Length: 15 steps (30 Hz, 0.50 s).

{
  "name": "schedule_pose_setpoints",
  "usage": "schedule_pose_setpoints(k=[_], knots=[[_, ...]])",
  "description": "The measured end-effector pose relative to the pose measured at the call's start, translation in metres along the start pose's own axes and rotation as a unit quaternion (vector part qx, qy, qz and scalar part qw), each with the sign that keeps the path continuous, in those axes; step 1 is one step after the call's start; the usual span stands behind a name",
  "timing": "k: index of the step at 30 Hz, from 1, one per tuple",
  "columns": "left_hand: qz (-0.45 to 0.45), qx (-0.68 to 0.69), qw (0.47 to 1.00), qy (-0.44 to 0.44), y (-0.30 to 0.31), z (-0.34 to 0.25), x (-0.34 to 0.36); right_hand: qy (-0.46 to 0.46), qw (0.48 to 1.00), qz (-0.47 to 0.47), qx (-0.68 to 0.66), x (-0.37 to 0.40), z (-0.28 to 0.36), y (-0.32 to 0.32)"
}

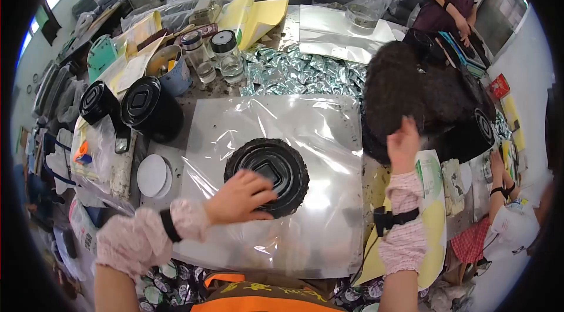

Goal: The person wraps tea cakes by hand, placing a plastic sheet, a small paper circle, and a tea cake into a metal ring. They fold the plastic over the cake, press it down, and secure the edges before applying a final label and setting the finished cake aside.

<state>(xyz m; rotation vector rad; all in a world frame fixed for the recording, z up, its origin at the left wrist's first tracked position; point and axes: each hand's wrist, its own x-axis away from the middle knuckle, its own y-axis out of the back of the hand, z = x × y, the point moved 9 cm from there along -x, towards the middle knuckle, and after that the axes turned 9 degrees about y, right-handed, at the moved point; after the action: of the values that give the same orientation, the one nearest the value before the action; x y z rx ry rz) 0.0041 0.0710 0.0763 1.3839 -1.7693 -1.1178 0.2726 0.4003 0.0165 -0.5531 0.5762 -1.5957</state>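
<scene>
A round black lid [276,165] lies on a clear plastic sheet [294,130] spread over the table in front of me. My left hand [238,196] rests on the lid's near edge, fingers curled over it. My right hand [403,143] is raised to the right of the sheet, gripping the lower edge of a large dark, rough-textured mass [405,92] that sits at the sheet's right side. Both my forearms wear pink patterned sleeves.
Two black canisters [147,106] stand at the left, near a white disc [151,175]. Glass jars [226,54], silver-green sachets [294,74] and yellow bags [258,15] lie behind. One person [452,1] stands at the far right; another person's arm [499,183] reaches in at the right.
</scene>
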Motion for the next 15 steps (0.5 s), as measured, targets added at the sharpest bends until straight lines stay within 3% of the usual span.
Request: schedule_pose_setpoints(k=[1, 2, 4, 6, 9, 13, 15], knots=[[-0.014, -0.031, 0.999, -0.016, 0.005, -0.001, -0.015, -0.046, 0.996, 0.025, -0.078, 0.007, -0.027, -0.012], [-0.028, -0.064, 0.997, -0.032, 0.007, 0.000, -0.032, -0.133, 0.973, 0.108, -0.152, 0.019, -0.057, -0.037], [-0.012, -0.113, 0.993, -0.032, -0.010, 0.015, -0.042, -0.153, 0.973, 0.097, -0.141, 0.043, -0.086, -0.057], [0.053, -0.137, 0.989, 0.003, -0.043, 0.031, -0.030, -0.211, 0.949, 0.160, -0.172, 0.069, -0.093, -0.082], [0.069, -0.124, 0.990, 0.017, -0.067, 0.043, -0.026, -0.265, 0.920, 0.211, -0.195, 0.082, -0.106, -0.082], [0.075, -0.139, 0.987, 0.041, -0.087, 0.058, -0.031, -0.266, 0.936, 0.203, -0.111, 0.091, -0.106, -0.075], [0.066, -0.135, 0.988, 0.043, -0.093, 0.060, -0.036, -0.312, 0.900, 0.254, -0.166, 0.105, -0.102, -0.080]])
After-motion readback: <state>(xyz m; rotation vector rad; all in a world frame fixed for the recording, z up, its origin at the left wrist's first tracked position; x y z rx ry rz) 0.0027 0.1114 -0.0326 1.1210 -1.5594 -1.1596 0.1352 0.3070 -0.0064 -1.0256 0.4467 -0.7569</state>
